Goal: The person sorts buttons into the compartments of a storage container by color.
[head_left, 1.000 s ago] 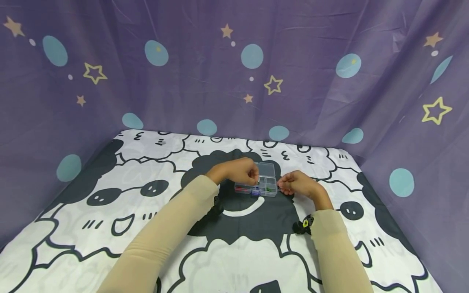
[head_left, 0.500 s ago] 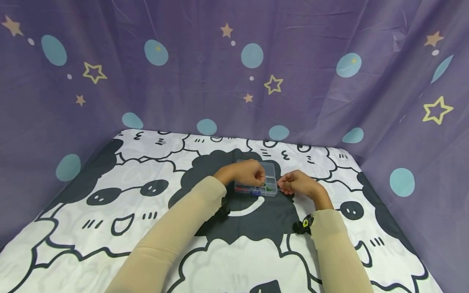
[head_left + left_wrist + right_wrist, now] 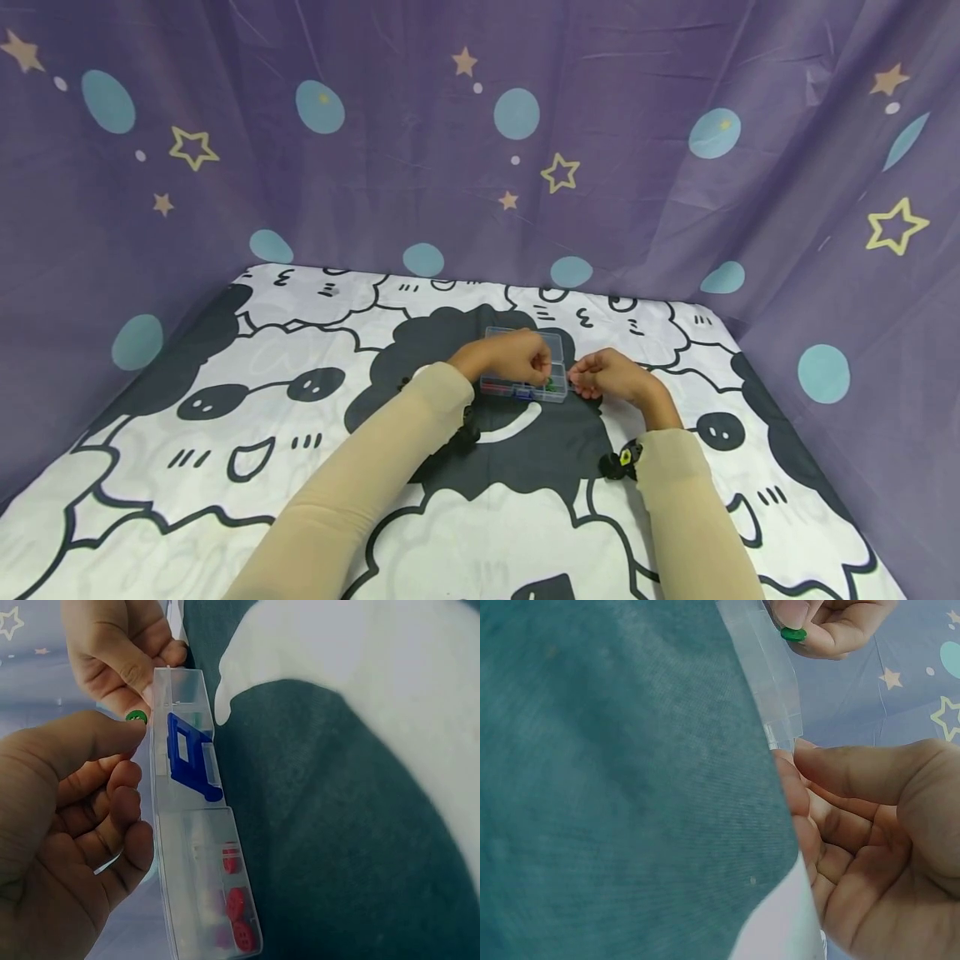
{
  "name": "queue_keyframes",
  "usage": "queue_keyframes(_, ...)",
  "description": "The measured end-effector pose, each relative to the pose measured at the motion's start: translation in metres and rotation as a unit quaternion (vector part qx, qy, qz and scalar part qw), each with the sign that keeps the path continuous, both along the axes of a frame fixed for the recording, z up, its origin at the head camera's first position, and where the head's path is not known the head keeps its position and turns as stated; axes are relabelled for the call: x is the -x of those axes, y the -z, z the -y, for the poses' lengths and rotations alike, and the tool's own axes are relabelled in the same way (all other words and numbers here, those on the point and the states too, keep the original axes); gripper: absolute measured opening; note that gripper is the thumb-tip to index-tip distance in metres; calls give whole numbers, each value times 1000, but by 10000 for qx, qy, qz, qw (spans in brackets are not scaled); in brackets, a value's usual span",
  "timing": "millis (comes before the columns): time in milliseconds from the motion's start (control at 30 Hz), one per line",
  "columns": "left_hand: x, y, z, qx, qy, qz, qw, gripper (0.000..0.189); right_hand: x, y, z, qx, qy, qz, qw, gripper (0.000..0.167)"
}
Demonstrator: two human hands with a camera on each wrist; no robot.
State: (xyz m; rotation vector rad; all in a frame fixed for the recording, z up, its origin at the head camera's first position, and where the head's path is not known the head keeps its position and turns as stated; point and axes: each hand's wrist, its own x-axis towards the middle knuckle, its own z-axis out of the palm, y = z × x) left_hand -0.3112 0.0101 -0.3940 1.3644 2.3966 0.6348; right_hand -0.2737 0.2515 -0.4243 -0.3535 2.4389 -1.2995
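Observation:
A clear plastic compartment box (image 3: 557,346) lies with its lid raised at the back, on the dark patch of the cloth. My left hand (image 3: 517,357) is over its right part and pinches a green button (image 3: 136,716) between thumb and index finger. In the right wrist view that button (image 3: 793,634) shows just above the rim. With thumb and fingertips, my right hand (image 3: 609,375) grips the right end of the box. Red buttons (image 3: 235,904) sit in the left compartment. A blue latch (image 3: 190,757) is on the front wall. Green pieces (image 3: 551,385) show in the right compartment.
The box stands on a cloth (image 3: 517,533) printed with black and white cartoon sheep, covering the table. Behind and at both sides hangs a purple curtain (image 3: 420,150) with stars and blue ovals. Both wrists carry black straps (image 3: 622,461).
My left hand has moved to the right across the box, from its middle toward the right compartments. My right hand has stayed at the box's right end.

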Motion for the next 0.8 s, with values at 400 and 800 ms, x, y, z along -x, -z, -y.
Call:
queue_keyframes(400, -3, 1, 1, 10, -108, 75, 9999, 9, -3, -1, 1, -78, -20, -31, 10000, 20)
queue_keyframes(800, 0, 1, 12, -215, -131, -83, 9997, 9, 0, -1, 0, -180, 15, -10, 9998, 19)
